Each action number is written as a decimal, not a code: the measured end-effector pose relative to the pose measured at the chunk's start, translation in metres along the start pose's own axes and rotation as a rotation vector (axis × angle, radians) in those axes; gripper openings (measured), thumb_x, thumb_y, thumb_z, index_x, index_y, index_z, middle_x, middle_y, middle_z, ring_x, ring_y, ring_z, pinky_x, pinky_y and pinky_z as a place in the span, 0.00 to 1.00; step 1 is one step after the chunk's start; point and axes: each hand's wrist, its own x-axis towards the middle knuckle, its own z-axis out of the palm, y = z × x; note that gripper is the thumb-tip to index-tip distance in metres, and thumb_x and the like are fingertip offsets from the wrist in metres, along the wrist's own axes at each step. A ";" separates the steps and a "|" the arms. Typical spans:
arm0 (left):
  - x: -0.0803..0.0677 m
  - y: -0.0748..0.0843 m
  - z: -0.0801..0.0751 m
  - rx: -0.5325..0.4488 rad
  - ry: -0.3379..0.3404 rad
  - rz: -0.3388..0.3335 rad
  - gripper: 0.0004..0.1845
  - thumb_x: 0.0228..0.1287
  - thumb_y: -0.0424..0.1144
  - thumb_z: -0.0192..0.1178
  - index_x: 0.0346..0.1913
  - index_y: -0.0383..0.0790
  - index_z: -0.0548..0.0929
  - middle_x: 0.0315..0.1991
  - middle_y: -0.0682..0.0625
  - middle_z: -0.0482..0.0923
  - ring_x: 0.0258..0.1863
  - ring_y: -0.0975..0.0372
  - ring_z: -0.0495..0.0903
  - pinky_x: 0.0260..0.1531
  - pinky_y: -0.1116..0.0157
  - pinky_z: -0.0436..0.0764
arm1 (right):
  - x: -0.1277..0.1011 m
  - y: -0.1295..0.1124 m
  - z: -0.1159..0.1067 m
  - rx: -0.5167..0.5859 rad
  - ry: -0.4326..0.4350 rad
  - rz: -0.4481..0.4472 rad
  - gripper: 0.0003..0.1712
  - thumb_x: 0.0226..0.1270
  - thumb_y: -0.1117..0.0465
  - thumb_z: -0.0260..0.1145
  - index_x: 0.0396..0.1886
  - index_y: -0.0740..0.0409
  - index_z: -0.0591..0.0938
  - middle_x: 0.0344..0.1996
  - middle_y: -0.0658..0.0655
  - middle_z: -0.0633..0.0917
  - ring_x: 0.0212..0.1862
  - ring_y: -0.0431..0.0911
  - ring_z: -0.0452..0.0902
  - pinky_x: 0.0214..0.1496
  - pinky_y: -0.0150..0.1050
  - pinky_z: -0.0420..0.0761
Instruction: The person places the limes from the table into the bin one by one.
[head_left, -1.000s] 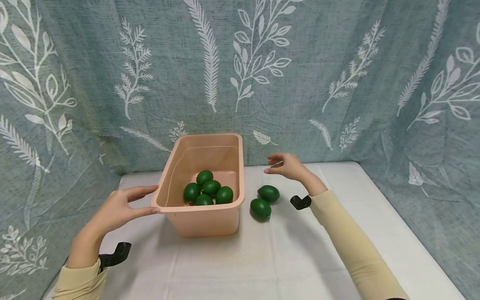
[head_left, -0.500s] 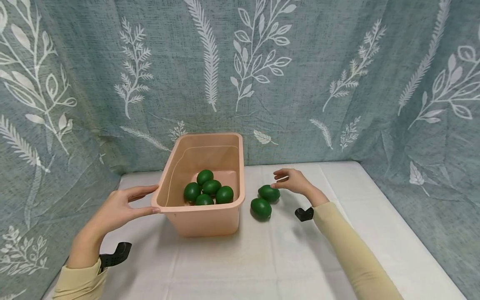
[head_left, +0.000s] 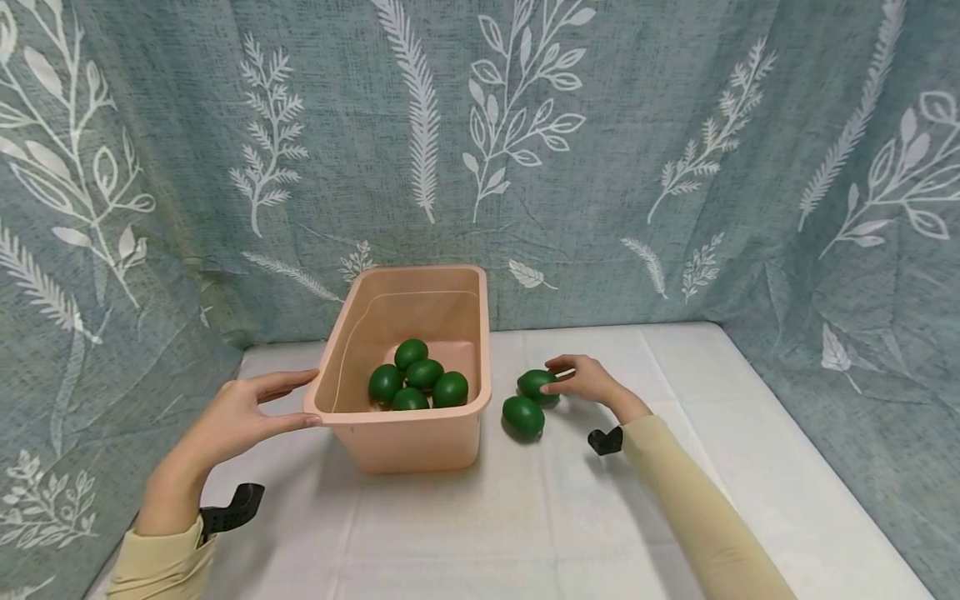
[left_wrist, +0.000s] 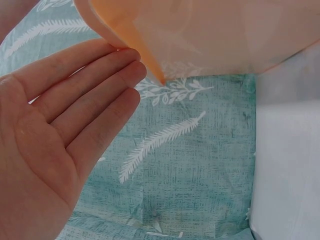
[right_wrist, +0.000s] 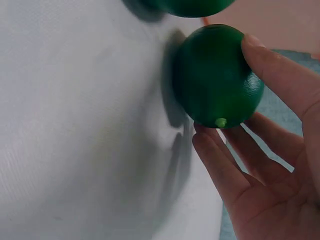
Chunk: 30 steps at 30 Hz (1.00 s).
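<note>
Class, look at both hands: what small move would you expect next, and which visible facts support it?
Probably the right hand closes round the far green fruit and lifts it: thumb and fingers already touch it, five lie in the bin, and the left hand touches its rim.

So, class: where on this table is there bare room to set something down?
Bare cloth lies in front of the pink tub, between the two sleeves, and along the table's right side. It is crowded right of the tub, where the right hand touches one of two limes.

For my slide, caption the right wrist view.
Right hand pinches a green lime lying on the white tabletop.
</note>
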 end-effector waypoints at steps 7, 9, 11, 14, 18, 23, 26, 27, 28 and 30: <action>0.001 0.000 0.000 -0.005 0.004 0.001 0.33 0.54 0.55 0.68 0.63 0.48 0.75 0.60 0.45 0.75 0.61 0.42 0.72 0.54 0.44 0.76 | -0.002 -0.001 0.005 -0.040 -0.007 0.018 0.32 0.59 0.49 0.70 0.60 0.58 0.77 0.57 0.61 0.79 0.56 0.55 0.77 0.57 0.47 0.79; 0.001 0.000 0.000 -0.004 0.005 0.002 0.33 0.54 0.55 0.68 0.63 0.48 0.76 0.60 0.45 0.75 0.60 0.42 0.72 0.54 0.44 0.76 | -0.003 -0.002 0.005 -0.040 -0.007 0.019 0.31 0.59 0.50 0.70 0.59 0.58 0.77 0.57 0.61 0.79 0.56 0.55 0.78 0.57 0.47 0.79; 0.001 0.000 0.000 0.002 0.005 0.003 0.33 0.54 0.55 0.68 0.63 0.49 0.76 0.60 0.45 0.75 0.60 0.42 0.72 0.54 0.45 0.77 | -0.004 -0.002 0.005 -0.039 -0.008 0.017 0.30 0.59 0.50 0.70 0.59 0.58 0.77 0.57 0.61 0.79 0.56 0.55 0.78 0.57 0.47 0.79; 0.001 0.000 0.000 0.008 0.006 0.005 0.33 0.54 0.55 0.68 0.63 0.49 0.76 0.60 0.46 0.76 0.60 0.42 0.72 0.54 0.45 0.77 | -0.004 -0.003 0.004 -0.036 -0.006 0.013 0.30 0.59 0.50 0.70 0.59 0.59 0.77 0.56 0.61 0.79 0.55 0.55 0.78 0.57 0.47 0.79; 0.002 -0.001 -0.001 0.013 0.007 0.010 0.33 0.54 0.55 0.68 0.63 0.49 0.76 0.60 0.46 0.76 0.60 0.42 0.73 0.54 0.45 0.77 | -0.002 -0.001 0.004 -0.052 -0.005 0.003 0.30 0.59 0.50 0.69 0.58 0.59 0.78 0.55 0.62 0.80 0.55 0.55 0.78 0.57 0.47 0.79; 0.002 -0.001 -0.001 0.004 0.004 0.006 0.33 0.54 0.55 0.68 0.63 0.49 0.76 0.60 0.45 0.76 0.60 0.42 0.72 0.53 0.44 0.77 | -0.003 -0.001 0.002 -0.055 -0.002 0.018 0.29 0.59 0.49 0.70 0.57 0.58 0.79 0.55 0.60 0.80 0.55 0.54 0.78 0.57 0.46 0.79; 0.002 -0.002 0.000 0.007 0.007 0.008 0.33 0.54 0.55 0.68 0.63 0.48 0.76 0.60 0.46 0.76 0.60 0.42 0.72 0.53 0.44 0.77 | -0.005 -0.001 -0.001 -0.057 -0.001 0.027 0.29 0.59 0.49 0.70 0.58 0.57 0.78 0.56 0.60 0.80 0.56 0.54 0.77 0.57 0.47 0.79; 0.002 -0.001 0.000 0.007 0.008 0.009 0.33 0.54 0.55 0.68 0.63 0.48 0.76 0.60 0.46 0.76 0.60 0.42 0.72 0.54 0.44 0.77 | -0.005 -0.001 -0.002 -0.059 -0.002 0.025 0.30 0.59 0.49 0.70 0.58 0.57 0.78 0.56 0.61 0.80 0.56 0.55 0.77 0.57 0.47 0.79; 0.002 -0.001 0.000 0.009 0.009 0.011 0.33 0.54 0.55 0.68 0.63 0.48 0.76 0.60 0.46 0.76 0.60 0.42 0.73 0.54 0.45 0.77 | -0.006 -0.001 -0.003 -0.057 -0.001 0.026 0.30 0.59 0.49 0.70 0.58 0.57 0.78 0.56 0.61 0.79 0.56 0.55 0.77 0.57 0.47 0.79; 0.002 -0.001 0.000 0.015 0.011 0.013 0.33 0.54 0.55 0.68 0.63 0.48 0.76 0.60 0.46 0.76 0.60 0.42 0.73 0.54 0.45 0.77 | -0.007 -0.002 -0.005 -0.050 -0.002 0.031 0.30 0.58 0.48 0.70 0.59 0.57 0.78 0.56 0.60 0.79 0.57 0.56 0.76 0.58 0.48 0.79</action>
